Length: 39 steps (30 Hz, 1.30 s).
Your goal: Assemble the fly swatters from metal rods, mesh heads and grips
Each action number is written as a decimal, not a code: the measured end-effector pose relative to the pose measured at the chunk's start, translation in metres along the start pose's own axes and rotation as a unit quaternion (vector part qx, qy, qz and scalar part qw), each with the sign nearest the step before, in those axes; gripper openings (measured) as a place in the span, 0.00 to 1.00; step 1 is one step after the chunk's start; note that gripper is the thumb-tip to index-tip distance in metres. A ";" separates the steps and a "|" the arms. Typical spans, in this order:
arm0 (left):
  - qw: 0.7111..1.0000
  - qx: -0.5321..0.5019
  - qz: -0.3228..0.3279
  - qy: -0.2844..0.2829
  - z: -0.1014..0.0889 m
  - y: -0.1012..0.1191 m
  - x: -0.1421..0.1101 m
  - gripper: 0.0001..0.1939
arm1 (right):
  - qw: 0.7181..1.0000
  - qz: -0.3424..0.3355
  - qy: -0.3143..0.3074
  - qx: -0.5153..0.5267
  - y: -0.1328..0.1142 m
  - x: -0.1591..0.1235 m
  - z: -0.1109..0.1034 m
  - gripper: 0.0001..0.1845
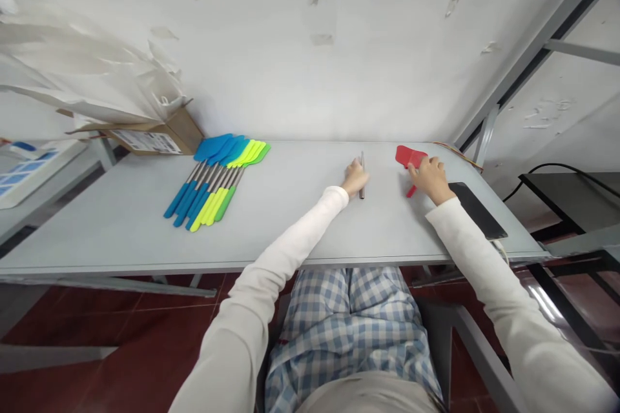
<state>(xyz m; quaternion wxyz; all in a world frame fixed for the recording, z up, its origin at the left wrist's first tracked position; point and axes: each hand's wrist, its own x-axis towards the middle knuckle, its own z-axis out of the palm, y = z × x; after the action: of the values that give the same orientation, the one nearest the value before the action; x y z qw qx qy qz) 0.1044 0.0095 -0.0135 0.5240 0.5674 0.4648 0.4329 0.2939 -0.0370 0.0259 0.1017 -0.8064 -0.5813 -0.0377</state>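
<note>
Reaching across a white table (285, 232), the left hand (354, 178) rests against a thin metal stick (361, 175), standing close by its side, but it is hard to tell if the hand is closed on it. The right hand (431, 179) is closed on a red spatula (409, 157), with the wide red end poking out past the fingers. Far past the left hand lies a row of blue, yellow and green spatulas (210, 184). Just beside the right hand lies a black phone (477, 210).

One red spatula (409, 157), one steel handle (361, 192)
Left of my left hand (355, 178): about eight spatulas (206, 190), blue, lime and green, tightly overlapped.
</note>
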 end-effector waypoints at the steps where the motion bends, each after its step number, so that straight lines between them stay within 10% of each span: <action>1: 0.999 0.045 0.013 0.004 0.006 0.000 0.000 0.27 | 1.000 0.016 -0.002 0.009 -0.005 0.013 0.004 0.31; 9: 0.968 0.237 0.072 -0.031 0.035 -0.001 -0.008 0.33 | 0.989 -0.100 -0.105 0.027 -0.015 0.066 0.035 0.28; 15: 0.913 0.402 0.069 -0.020 0.028 0.012 -0.022 0.23 | 0.996 -0.079 0.046 -0.012 -0.003 0.031 0.028 0.26; 19: 0.897 0.433 0.076 -0.045 0.014 0.019 -0.032 0.23 | 0.996 -0.087 -0.017 0.006 0.002 -0.003 0.021 0.24; 23: 0.886 0.453 0.085 -0.050 -0.027 0.012 -0.045 0.24 | 0.986 -0.144 -0.070 0.037 0.016 -0.019 0.013 0.23; 30: 0.813 0.572 0.029 0.104 -0.158 0.002 -0.093 0.24 | 0.987 -0.154 -0.011 -0.051 0.034 -0.035 0.004 0.24; 34: 0.757 0.635 -0.006 0.156 -0.194 0.007 -0.108 0.23 | 0.983 -0.174 0.049 -0.040 0.005 -0.037 0.004 0.23; 39: 0.776 0.601 0.022 0.190 -0.220 0.011 -0.110 0.21 | 0.957 -0.282 0.029 0.067 -0.053 -0.034 0.012 0.19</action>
<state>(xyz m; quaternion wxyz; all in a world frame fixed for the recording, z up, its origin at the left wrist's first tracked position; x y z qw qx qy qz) -0.1317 -0.0565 0.0134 -0.0322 0.6831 0.7082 0.1755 0.2322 -0.0499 0.0148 0.1579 -0.5993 -0.7833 -0.0496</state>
